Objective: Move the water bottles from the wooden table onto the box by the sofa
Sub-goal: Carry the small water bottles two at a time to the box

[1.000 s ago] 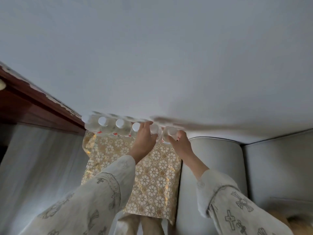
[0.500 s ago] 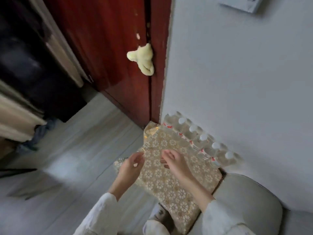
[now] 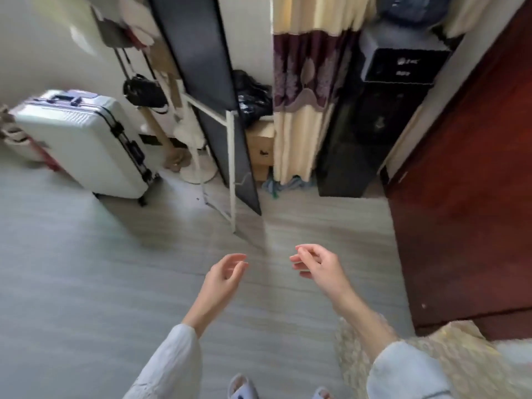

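Both hands hang in front of me over the grey floor, holding nothing. My left hand (image 3: 226, 273) has its fingers loosely curled and apart. My right hand (image 3: 315, 262) is likewise loose and holds nothing. A corner of the box, covered in gold floral cloth (image 3: 449, 352), shows at the lower right, behind my right sleeve. No water bottles and no wooden table are in view.
A dark red door (image 3: 466, 180) stands at the right. Ahead are a black water dispenser (image 3: 383, 110), a curtain (image 3: 302, 90), a leaning dark panel on a white frame (image 3: 213, 90) and a white suitcase (image 3: 83, 139) at the left. My slippers (image 3: 241, 387) show below.
My view has swung left, away from the box with its row of bottles by the wall, toward the room. Both hands have left the bottles and come away holding nothing.
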Available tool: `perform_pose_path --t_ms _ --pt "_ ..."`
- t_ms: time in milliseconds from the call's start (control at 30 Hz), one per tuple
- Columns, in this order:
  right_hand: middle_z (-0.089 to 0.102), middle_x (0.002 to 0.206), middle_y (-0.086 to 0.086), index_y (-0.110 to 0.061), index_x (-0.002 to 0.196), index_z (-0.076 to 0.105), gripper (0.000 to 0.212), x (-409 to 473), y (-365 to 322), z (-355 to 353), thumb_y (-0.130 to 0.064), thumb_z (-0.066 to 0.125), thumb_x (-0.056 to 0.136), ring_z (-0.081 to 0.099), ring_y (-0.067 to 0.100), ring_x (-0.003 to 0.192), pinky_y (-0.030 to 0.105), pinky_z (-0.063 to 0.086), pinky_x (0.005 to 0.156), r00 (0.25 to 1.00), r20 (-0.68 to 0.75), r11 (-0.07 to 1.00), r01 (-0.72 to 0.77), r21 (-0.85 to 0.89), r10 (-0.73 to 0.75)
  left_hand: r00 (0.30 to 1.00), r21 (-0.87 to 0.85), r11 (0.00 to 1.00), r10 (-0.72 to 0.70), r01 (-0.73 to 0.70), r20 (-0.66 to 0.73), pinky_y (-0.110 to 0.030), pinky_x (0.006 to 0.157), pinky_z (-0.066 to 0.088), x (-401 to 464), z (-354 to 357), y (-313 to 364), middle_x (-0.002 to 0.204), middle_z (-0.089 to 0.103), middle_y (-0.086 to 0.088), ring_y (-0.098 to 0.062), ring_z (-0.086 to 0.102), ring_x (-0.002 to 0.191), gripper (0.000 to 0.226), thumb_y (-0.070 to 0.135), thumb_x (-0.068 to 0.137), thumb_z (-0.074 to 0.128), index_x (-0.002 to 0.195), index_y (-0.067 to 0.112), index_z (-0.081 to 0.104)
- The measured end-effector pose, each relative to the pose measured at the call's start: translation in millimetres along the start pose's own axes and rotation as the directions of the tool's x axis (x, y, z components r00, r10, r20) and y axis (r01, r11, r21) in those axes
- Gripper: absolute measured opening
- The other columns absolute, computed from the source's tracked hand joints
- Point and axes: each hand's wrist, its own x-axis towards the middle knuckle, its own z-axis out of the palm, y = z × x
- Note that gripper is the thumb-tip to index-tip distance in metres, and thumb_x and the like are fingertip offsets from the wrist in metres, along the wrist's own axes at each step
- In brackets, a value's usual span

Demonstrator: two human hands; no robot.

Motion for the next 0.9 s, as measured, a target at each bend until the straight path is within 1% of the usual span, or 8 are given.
perform_pose_path --t_ms 100,200,267,400,500,667,800,900 --pt "0.066 0.077 -0.001 -0.018 0.085 0.058 0.013 20.0 -36.9 90.2 -0.015 0.047 0.092 0.062 0.013 0.069 0.028 0.047 0.069 0.979 0.197 0.996 0.059 -0.067 -0.045 0.979 -0.09 0.996 -0.04 0.022 -0.201 -0.029 0.08 0.048 -8.6 -82.4 -16.3 0.086 0.068 0.008 -0.014 0.064 0.086 0.017 0.02 0.089 0.052 0.086 0.036 0.057" --pt "0.067 0.078 0.0 -0.014 0.092 0.059 0.011 37.3 -68.1 175.2 -0.014 0.048 0.092 0.062 0.016 0.071 0.028 0.048 0.069 0.917 0.385 0.98 0.159 -0.117 -0.103 0.914 -0.193 0.981 -0.103 0.028 -0.392 -0.026 0.073 0.046 -20.3 -151.1 -35.8 0.081 0.065 0.007 -0.014 0.062 0.08 0.019 0.011 0.091 0.048 0.087 0.027 0.057" --pt "0.067 0.081 0.001 -0.012 0.096 0.059 0.012 44.7 -85.0 227.4 -0.015 0.048 0.092 0.063 0.017 0.073 0.023 0.049 0.066 0.861 0.494 0.965 0.219 -0.143 -0.122 0.86 -0.253 0.966 -0.166 0.044 -0.483 -0.029 0.078 0.046 -29.6 -189.7 -52.3 0.084 0.065 0.005 -0.015 0.062 0.083 0.015 0.013 0.091 0.047 0.092 0.023 0.058" --pt "0.067 0.086 0.006 -0.009 0.101 0.059 0.016 60.3 -117.0 319.2 -0.016 0.048 0.092 0.063 0.017 0.073 0.015 0.05 0.06 0.744 0.653 0.944 0.298 -0.139 -0.138 0.755 -0.307 0.95 -0.241 0.055 -0.61 -0.034 0.087 0.049 -36.6 -259.8 -76.2 0.088 0.067 0.005 -0.018 0.064 0.091 0.016 0.019 0.091 0.047 0.089 0.031 0.058" --pt "0.067 0.084 0.004 -0.01 0.101 0.059 0.016 78.4 -143.7 387.0 -0.017 0.048 0.092 0.064 0.014 0.072 0.017 0.051 0.062 0.664 0.734 0.934 0.337 -0.121 -0.144 0.675 -0.33 0.943 -0.277 0.053 -0.684 -0.037 0.089 0.049 -24.8 -315.2 -86.1 0.092 0.067 -0.002 -0.02 0.064 0.092 0.014 0.018 0.092 0.046 0.095 0.024 0.058" --pt "0.068 0.081 0.001 -0.011 0.098 0.061 0.015 123.3 -191.0 496.8 -0.018 0.049 0.091 0.065 0.012 0.07 0.025 0.052 0.069 0.545 0.825 0.914 0.396 -0.095 -0.151 0.545 -0.359 0.933 -0.31 0.018 -0.779 -0.036 0.088 0.048 10.3 -412.3 -91.1 0.094 0.067 -0.004 -0.019 0.063 0.09 0.017 0.016 0.093 0.044 0.1 0.02 0.059" --pt "0.069 0.081 0.002 -0.014 0.094 0.061 0.012 155.3 -228.9 575.4 -0.019 0.05 0.091 0.065 0.014 0.071 0.026 0.051 0.069 0.478 0.868 0.908 0.411 -0.083 -0.136 0.464 -0.378 0.926 -0.33 -0.011 -0.822 -0.037 0.088 0.049 35.0 -481.5 -92.1 0.091 0.066 0.002 -0.018 0.063 0.089 0.017 0.016 0.093 0.044 0.096 0.024 0.059" --pt "0.068 0.083 0.003 -0.01 0.099 0.061 0.017 172.0 -249.4 634.3 -0.02 0.049 0.092 0.065 0.018 0.074 0.027 0.051 0.07 0.427 0.897 0.898 0.43 -0.087 -0.118 0.41 -0.404 0.914 -0.361 -0.022 -0.838 -0.037 0.087 0.048 46.5 -526.8 -100.1 0.091 0.066 0.004 -0.016 0.062 0.089 0.02 0.016 0.093 0.045 0.091 0.029 0.058"
